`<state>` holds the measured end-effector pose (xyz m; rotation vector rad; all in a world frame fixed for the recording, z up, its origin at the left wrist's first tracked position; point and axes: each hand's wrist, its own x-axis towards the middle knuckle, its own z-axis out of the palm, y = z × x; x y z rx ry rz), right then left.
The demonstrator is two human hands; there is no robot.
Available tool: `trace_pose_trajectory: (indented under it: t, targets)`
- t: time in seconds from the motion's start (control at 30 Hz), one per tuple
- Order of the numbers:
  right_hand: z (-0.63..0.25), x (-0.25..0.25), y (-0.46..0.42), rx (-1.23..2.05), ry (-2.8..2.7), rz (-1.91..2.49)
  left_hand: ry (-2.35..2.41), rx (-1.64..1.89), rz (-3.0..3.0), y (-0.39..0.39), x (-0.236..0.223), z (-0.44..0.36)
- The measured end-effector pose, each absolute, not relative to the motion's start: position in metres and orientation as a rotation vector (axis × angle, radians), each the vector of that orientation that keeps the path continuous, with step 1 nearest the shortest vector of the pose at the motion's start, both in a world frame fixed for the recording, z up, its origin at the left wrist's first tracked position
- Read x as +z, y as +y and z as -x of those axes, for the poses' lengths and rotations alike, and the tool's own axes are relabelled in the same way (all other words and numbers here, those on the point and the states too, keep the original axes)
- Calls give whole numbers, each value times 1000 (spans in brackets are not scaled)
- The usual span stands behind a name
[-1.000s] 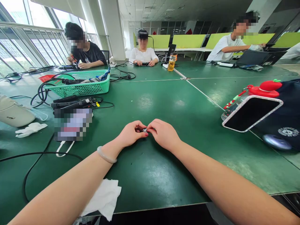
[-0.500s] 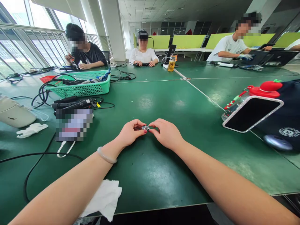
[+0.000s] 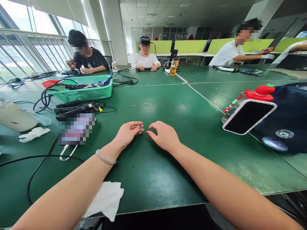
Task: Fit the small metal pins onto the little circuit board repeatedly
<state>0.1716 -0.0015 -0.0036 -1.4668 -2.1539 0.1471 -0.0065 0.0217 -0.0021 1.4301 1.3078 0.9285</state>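
Note:
My left hand (image 3: 128, 133) is closed over the green table, thumb and fingers pinching a small shiny black-and-silver object (image 3: 139, 128). Its kind is too small to make out, and fingers cover part of it. A short gap to the right, my right hand (image 3: 164, 135) is curved with thumb and fingertips apart, holding nothing that I can see. A pale bangle (image 3: 105, 157) circles my left wrist. White tissue (image 3: 107, 198) lies under my left forearm at the table's near edge.
Left stand a green basket (image 3: 86, 92) with cables, black devices (image 3: 74, 109), a phone (image 3: 78, 129) and a pale bag (image 3: 16, 116). Right, a phone (image 3: 249, 116) leans on a red-lidded bottle (image 3: 260, 93) beside a dark bag (image 3: 291, 108). Several people sit around the table.
My hands have come apart: the small object stays in my left hand, which moved left, while my right fingers have let go of it. The view shifted slightly.

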Motion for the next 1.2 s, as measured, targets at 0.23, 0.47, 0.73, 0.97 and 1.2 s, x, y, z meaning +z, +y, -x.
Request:
trace_pose_trajectory:
  t: [0.23, 0.47, 0.73, 0.97, 1.2]
  targets:
    - [-182, -7, 8, 332, -2108, 1538, 2263, 227, -2303, 33, 15, 45]
    - [-183, -10, 9, 372, -2110, 1537, 2458, -5, -2188, 36, 18, 55]
    - [-191, -14, 10, 461, -2053, 1587, 2435, 176, -2223, 47, 6, 66]
    - [-190, -17, 11, 512, -2053, 1552, 2309, 816, -1945, 65, -10, 79]
    - [-183, -14, 12, 550, -2191, 1445, 1843, 931, -1772, 64, -18, 64]
